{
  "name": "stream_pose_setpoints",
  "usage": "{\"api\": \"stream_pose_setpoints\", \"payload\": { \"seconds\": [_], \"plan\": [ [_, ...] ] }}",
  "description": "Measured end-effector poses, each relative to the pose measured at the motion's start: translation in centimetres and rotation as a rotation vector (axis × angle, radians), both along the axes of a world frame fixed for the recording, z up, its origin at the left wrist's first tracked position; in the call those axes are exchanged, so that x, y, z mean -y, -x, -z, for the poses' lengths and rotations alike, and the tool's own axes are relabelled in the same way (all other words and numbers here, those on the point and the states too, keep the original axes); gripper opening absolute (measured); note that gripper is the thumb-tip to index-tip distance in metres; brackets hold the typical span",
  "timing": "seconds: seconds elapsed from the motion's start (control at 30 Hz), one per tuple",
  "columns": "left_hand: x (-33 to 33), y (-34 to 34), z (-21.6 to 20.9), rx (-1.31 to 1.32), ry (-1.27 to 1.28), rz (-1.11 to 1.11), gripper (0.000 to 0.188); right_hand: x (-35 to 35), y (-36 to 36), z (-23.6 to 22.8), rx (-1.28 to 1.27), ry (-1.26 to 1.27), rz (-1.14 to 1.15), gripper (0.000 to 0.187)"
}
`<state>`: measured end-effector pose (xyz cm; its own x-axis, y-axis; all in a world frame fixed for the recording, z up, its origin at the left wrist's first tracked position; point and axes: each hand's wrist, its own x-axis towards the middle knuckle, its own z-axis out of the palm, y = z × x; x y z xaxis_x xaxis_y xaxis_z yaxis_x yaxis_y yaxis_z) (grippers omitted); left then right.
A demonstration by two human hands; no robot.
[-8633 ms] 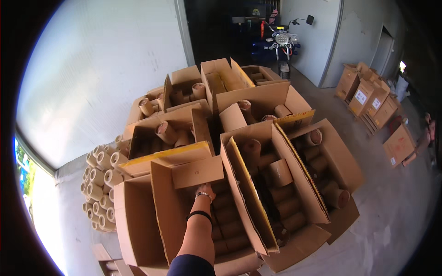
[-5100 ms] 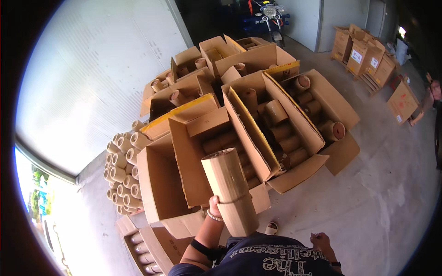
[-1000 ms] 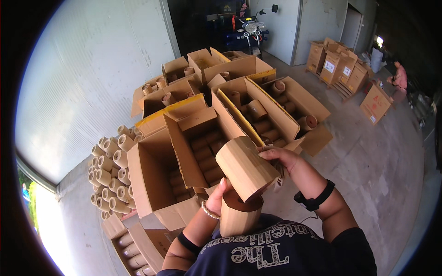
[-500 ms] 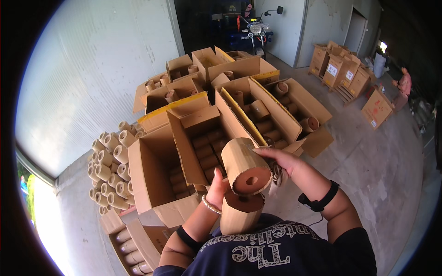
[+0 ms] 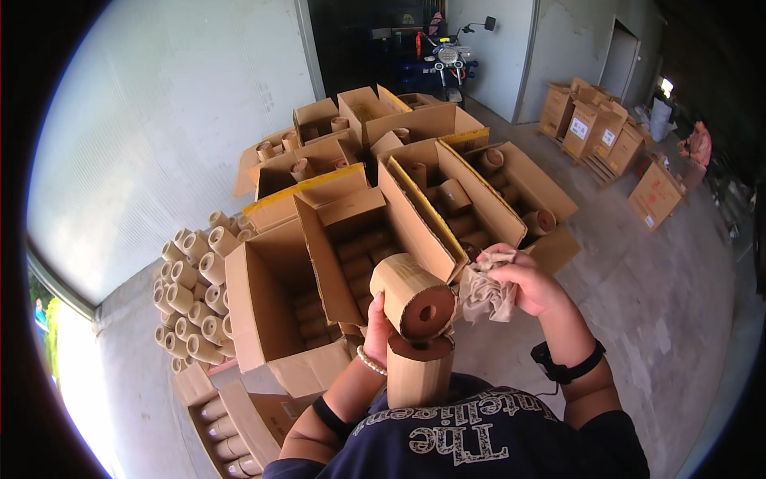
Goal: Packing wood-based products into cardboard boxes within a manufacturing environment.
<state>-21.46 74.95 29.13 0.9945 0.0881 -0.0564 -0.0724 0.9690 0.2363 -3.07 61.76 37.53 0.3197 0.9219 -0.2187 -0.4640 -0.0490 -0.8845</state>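
Observation:
My left hand [image 5: 377,331] grips the side of a cylinder [image 5: 409,286] wrapped in tan corrugated cardboard. Its reddish-brown end, with a round hole in the middle, faces me. A second wrapped cylinder [image 5: 419,375] stands upright below it, close to my chest; what supports its base is hidden. To the right of the upper cylinder, my right hand [image 5: 523,279] is closed on a crumpled beige rag [image 5: 488,294]. The rag hangs near the cylinder's right edge; whether they touch is hard to tell.
Open cardboard boxes [image 5: 267,279] holding similar cylinders stand ahead. Stacked tan tubes [image 5: 187,299] lie at left, above a smaller box of cylinders [image 5: 251,415]. At right are upright boxes [image 5: 590,128] on pallets and another person [image 5: 696,148]. A motorcycle [image 5: 449,57] stands at the back.
My right hand has left the upper cylinder and moved right, bringing the rag into fuller view. The upper cylinder has shifted slightly left and down, with my left hand on its side.

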Motion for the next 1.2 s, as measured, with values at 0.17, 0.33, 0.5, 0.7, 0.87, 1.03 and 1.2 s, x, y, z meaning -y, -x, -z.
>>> {"api": "stream_pose_setpoints", "payload": {
  "seconds": [0.17,0.33,0.5,0.7,0.87,1.03,1.2],
  "plan": [
    [-0.1,0.1,0.7,-0.104,0.053,-0.076,0.079,1.9,4.0,-2.4,0.776,-0.251,-0.047,0.032],
    [0.3,0.5,0.2,0.073,0.134,-0.095,0.064,-1.5,7.7,-0.7,1.397,-0.595,-0.059,0.036],
    [0.6,0.8,0.0,0.041,0.105,-0.131,0.064,-2.9,7.7,0.7,1.68,-0.645,0.047,0.029],
    [0.6,1.0,-0.1,-0.057,-0.004,-0.149,0.071,-1.2,6.6,0.7,1.762,-0.445,-0.241,0.023],
    [0.4,1.0,-0.2,-0.049,0.006,-0.137,0.069,-1.5,6.9,-1.3,1.773,-0.495,0.027,0.015],
    [0.6,0.4,0.1,0.123,0.12,-0.081,0.07,-2.7,7.6,-0.1,1.745,-0.666,0.076,0.019],
    [0.6,0.8,-0.5,-0.056,-0.041,-0.13,0.079,0.0,4.8,0.6,1.828,-0.427,-0.216,0.02]
  ]
}}
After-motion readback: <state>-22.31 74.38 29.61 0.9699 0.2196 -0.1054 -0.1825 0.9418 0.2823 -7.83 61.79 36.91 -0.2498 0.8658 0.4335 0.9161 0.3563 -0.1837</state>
